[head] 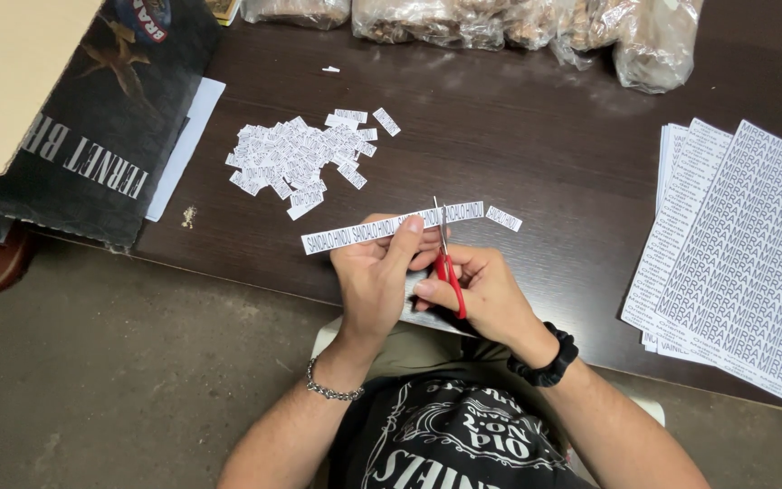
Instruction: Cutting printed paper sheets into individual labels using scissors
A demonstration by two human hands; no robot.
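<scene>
L hand point(375, 272) pinches printed paper strip point(391, 226); R hand point(480, 292) grips red scissors point(446, 263), blades at strip; cut label pile point(305, 156) behind on table point(536, 136).

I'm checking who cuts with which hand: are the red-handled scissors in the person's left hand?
No. The scissors are in the right hand, while the left hand holds the paper strip.

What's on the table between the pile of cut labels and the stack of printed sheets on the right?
In the head view, bare dark table separates the pile of cut labels from the printed sheets. The paper strip sits lower.
</scene>
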